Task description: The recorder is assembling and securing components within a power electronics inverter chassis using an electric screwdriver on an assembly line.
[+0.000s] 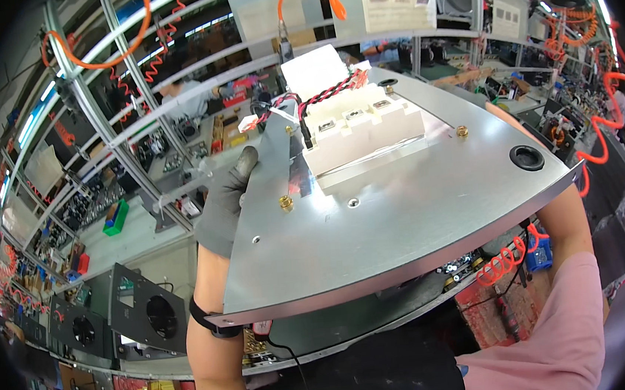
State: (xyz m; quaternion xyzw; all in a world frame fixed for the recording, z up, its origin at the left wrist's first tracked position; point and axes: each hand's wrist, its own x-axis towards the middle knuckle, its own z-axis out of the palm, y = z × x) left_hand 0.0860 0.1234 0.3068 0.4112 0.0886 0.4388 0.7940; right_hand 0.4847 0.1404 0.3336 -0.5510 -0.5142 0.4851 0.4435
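Note:
A large grey sheet-metal plate (432, 199) with a folded near edge is held up, tilted, in front of me. My left hand (228, 202), in a grey glove, grips its left edge, thumb on top and fingers hidden beneath. At the right edge my right hand (508, 120) shows only in part behind the plate, its fingers out of sight. A white block-shaped power module (366, 132) with three metal terminals sits on the plate. Twisted red-and-black wires (333, 93) with white connectors lie at its far side. Brass standoffs (286, 203) and a black rubber grommet (527, 158) are fitted in the plate.
Black panels with round fan openings (161, 316) stand at the lower left. A green bin (115, 217) rests on the bench beyond. Coiled orange air hoses (614, 120) hang at the right. A person (189, 98) is across the aluminium frame (102, 124). Below is a red worn surface (487, 321).

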